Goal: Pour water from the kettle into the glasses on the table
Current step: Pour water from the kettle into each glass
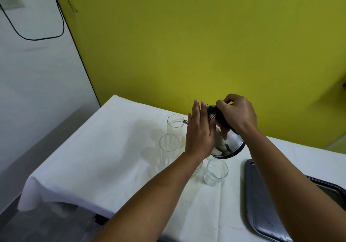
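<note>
A shiny steel kettle (227, 144) is tipped to the left above the table, its spout at the rim of the far tall glass (175, 123). My right hand (236, 113) grips the kettle's black handle from above. Flat and with fingers straight, my left hand (200, 131) presses against the kettle's left side. A second tall glass (168, 144) stands nearer, left of my left wrist. A short glass (216, 171) stands below the kettle's base. Another glass is mostly hidden under my left forearm.
The table wears a white cloth (104, 148) with faint damp stains near the glasses. A grey metal tray (262, 204) lies at the right front edge. A yellow wall stands close behind the table, and the table's left edge drops off.
</note>
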Tool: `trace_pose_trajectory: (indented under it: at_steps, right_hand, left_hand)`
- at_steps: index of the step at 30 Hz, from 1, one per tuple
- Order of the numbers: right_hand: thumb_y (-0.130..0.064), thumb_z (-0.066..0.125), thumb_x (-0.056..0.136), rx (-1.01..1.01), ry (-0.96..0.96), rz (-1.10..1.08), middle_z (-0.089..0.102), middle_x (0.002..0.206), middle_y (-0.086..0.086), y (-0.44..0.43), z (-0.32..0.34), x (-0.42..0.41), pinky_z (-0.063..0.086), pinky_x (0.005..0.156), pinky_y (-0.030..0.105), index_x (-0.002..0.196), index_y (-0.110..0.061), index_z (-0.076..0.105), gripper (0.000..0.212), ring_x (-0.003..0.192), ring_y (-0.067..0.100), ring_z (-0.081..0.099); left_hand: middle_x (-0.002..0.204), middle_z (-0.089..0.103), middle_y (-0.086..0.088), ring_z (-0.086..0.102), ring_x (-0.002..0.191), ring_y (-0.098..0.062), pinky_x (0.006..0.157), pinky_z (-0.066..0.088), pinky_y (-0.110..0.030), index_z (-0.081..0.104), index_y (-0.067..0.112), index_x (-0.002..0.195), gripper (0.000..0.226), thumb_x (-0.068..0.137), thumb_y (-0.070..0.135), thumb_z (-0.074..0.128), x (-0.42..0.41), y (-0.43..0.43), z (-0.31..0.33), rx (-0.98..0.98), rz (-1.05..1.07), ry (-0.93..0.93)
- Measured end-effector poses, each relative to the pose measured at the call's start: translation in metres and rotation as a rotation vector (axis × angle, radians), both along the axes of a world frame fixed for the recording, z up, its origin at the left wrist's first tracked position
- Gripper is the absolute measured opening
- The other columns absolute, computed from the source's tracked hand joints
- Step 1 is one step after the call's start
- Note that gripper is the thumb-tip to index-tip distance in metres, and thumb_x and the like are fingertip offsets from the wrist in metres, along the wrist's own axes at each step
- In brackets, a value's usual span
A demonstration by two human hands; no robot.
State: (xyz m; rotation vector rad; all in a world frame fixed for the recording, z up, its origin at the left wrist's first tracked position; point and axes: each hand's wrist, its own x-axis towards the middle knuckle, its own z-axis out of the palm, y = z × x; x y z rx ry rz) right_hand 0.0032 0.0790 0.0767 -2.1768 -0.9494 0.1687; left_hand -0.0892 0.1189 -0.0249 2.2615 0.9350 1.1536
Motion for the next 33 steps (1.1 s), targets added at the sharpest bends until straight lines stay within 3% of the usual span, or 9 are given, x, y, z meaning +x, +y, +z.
trace_pose_trajectory:
  at_steps: [7,33]
  right_hand:
    - [-0.041,0.058,0.078,-0.025,0.000,0.013,0.062,0.065,0.001,0.0065,0.0015,0.0001,0.033,0.053,0.028,0.074,-0.020,0.063,0.021,0.067,0.028,0.057]
    - [-0.039,0.057,0.077,-0.046,-0.023,0.039,0.060,0.060,0.000,0.0110,0.0049,0.0076,0.032,0.052,0.028,0.073,-0.019,0.063,0.021,0.060,0.024,0.054]
  left_hand:
    - [0.158,0.006,-0.018,0.006,0.147,-0.026,0.116,0.006,-0.040,0.014,0.002,0.149,0.064,0.100,0.042,0.016,-0.0019,0.0026,0.0018,-0.005,0.007,0.006]
    - [0.159,0.004,-0.016,0.005,0.147,-0.025,0.117,0.011,-0.043,0.013,0.003,0.150,0.062,0.101,0.042,0.018,0.0048,0.0017,0.0029,-0.030,0.023,0.002]
